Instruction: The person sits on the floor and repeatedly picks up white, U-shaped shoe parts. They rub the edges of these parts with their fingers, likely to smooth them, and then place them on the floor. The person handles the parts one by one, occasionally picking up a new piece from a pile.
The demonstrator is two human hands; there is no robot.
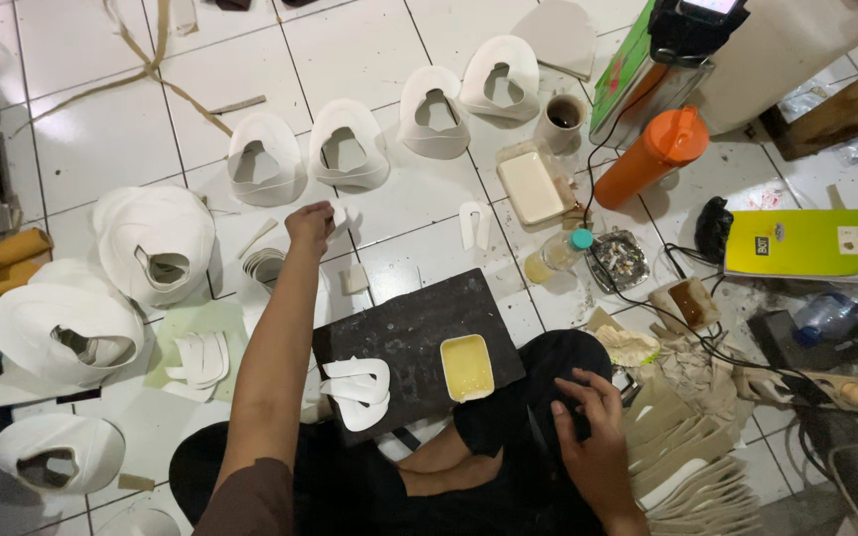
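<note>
- right hand [588, 432] sits closest to the lens, fingers curled on something dark down at my knee. too murky to tell what it is or whether i'm actually gripping it.
- left hand [310, 224] is stretched way out over the tiles, fingers pinched together at a small white cut piece [340, 215], just beside the striped stack [268, 266].
- dark board [419, 333] lies in front of my legs with white cut shapes [357, 389] piled on its near corner.
- yellow tray [467, 367] on the board holds pale yellow liquid, glue i'd guess. my forearm passes near it, so a sloppy pull back could tip it onto the shapes.
- clear box [532, 185] further out has a cream slab inside.
- cup [562, 117] holds something dark, and the small tub [685, 301] has brown liquid, sitting right among the cables [647, 298]. a snagged cable would spill it.
- metal tin [620, 260] is full of ash and butts.
- orange bottle [653, 155] stands capped.
</note>
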